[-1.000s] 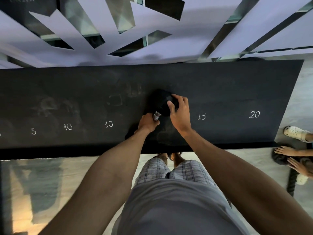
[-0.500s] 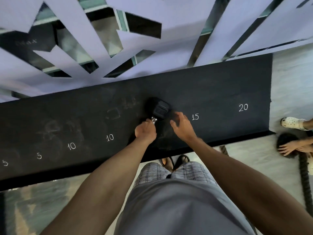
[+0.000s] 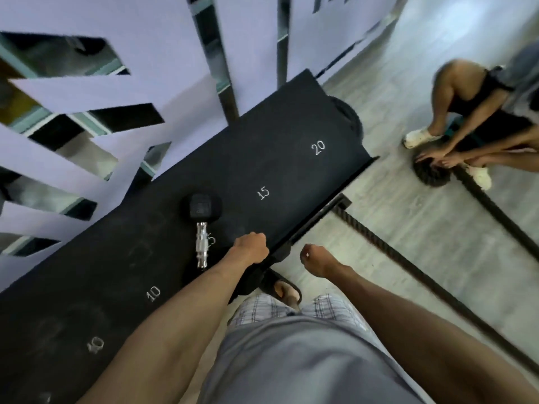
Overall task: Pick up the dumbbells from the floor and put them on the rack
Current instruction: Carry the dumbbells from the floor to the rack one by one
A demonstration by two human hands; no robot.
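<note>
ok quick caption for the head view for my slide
Dumbbell lying on the black rack between chalked 10 and 15, left hand and right hand both off it.
</note>
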